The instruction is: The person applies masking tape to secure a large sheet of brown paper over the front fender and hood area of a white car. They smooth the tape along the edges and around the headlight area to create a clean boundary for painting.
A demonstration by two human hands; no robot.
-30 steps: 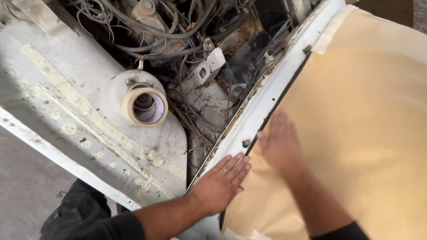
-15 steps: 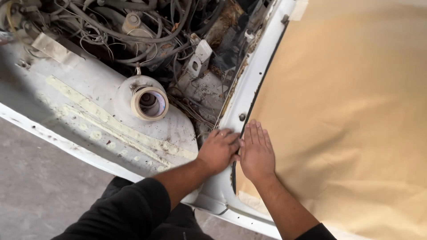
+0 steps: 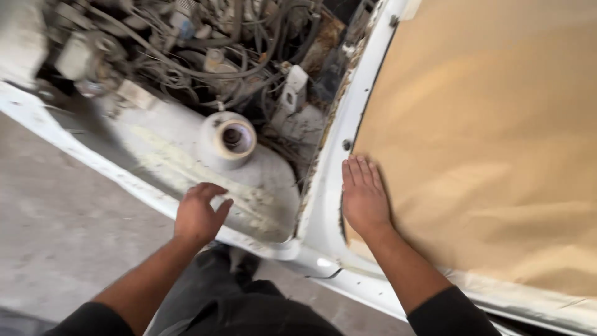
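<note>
My right hand [image 3: 364, 196] lies flat, fingers together, on the left edge of a large sheet of brown masking paper [image 3: 485, 137] that covers a white car panel. My left hand [image 3: 198, 214] hovers with curled, spread fingers over the dusty white inner panel [image 3: 168, 158] of an open engine bay, holding nothing. A roll of beige masking tape [image 3: 234, 138] rests on a round white mount just beyond the left hand.
The engine bay holds tangled grey wires and hoses [image 3: 205, 56] and a white bracket [image 3: 292, 87]. A white body edge [image 3: 339, 155] with a bolt separates the bay from the paper. Grey concrete floor [image 3: 56, 236] lies to the left. My dark trousers [image 3: 230, 298] are below.
My left hand has left the paper's edge and moved left over the inner panel, toward the tape roll. My right hand stays flat on the paper. The view has shifted.
</note>
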